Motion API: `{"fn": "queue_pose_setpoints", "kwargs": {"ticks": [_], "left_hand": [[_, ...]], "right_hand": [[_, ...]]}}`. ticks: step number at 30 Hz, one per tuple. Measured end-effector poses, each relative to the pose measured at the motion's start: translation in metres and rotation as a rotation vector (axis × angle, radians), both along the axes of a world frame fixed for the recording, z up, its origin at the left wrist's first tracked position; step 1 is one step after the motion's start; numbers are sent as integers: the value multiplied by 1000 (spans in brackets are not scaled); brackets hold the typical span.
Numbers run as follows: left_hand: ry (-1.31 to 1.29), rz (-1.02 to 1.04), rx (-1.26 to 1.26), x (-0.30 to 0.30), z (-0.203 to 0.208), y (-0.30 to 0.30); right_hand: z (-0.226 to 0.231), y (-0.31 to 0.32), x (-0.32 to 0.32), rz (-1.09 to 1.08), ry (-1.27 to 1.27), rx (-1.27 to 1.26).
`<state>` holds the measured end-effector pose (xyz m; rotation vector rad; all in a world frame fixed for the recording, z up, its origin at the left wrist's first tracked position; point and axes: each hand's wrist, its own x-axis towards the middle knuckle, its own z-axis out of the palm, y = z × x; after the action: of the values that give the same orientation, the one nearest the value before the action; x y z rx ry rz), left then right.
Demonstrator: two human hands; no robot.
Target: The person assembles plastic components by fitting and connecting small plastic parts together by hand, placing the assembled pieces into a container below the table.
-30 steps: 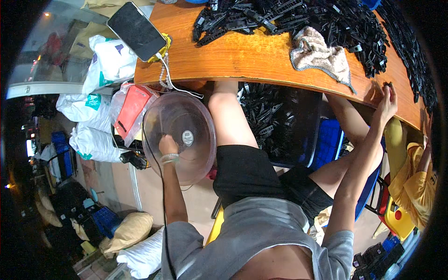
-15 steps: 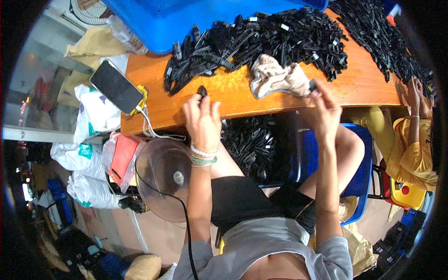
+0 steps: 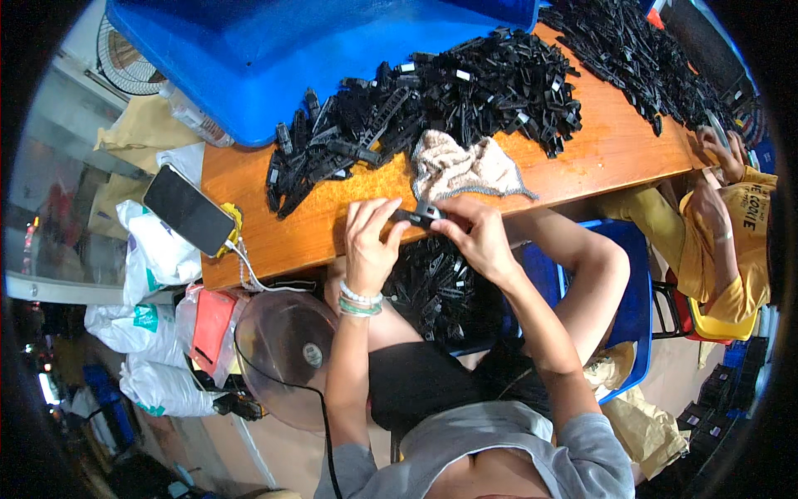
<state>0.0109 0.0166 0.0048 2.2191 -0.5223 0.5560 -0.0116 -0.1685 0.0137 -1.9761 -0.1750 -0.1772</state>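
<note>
My left hand and my right hand meet just off the table's front edge. Between their fingertips is a small black plastic part with a lighter grey patch on top. The left fingers and thumb pinch its left end; the right thumb and fingers close on its right end. Whether it is one piece or two pressed together I cannot tell. Right behind the hands, a crumpled beige cloth lies on the wooden table. Beyond it spreads a heap of similar black plastic parts.
A large blue bin stands at the back left. At the table's left corner is a phone with a white cable. Under the table, more black parts sit between my knees. A co-worker in yellow handles parts at the far right.
My right hand has moved left from beside the cloth to meet the left. My left hand has lifted a black part off the table. The view has shifted slightly.
</note>
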Motion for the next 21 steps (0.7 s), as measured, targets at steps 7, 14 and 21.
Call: {"fn": "queue_pose_setpoints", "kwargs": {"ticks": [7, 14, 21], "left_hand": [[-16, 14, -60, -2, -13, 8], [27, -107, -22, -6, 3, 7], [-83, 157, -62, 43, 6, 32]], "right_hand": [[-5, 3, 0, 48, -56, -81], [-2, 11, 6, 35, -142, -216], [6, -9, -26, 279, -46, -163]]}}
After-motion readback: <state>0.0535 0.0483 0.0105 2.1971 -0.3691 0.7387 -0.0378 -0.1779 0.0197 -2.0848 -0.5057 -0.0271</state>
